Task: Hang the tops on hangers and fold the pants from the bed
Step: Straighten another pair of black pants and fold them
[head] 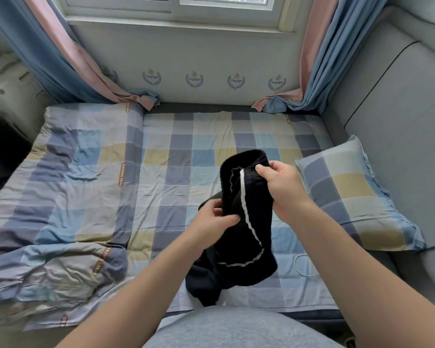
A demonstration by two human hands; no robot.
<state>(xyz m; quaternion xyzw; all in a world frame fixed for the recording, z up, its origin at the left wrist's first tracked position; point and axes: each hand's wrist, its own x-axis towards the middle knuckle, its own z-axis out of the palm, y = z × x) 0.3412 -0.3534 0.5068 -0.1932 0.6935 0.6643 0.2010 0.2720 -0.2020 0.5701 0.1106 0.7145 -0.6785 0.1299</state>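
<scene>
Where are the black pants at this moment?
The pants hang at the centre of the head view, over the bed, gripped by the left hand and right hand; the pillow lies to their right.

Daylight comes through a white-framed window (176,3) above a pale wall (211,54) printed with a row of laurel crests (194,79) (each reads "Voyager"). Pink-and-blue curtains (60,54) hang at both sides, their ends pooled at the far edge of the bed (186,136). Its checked sheet is blue, grey and yellow. A matching quilt (60,184) lies rumpled on the left, and a matching pillow (349,194) lies on the right beside a grey padded panel (399,96).
</scene>
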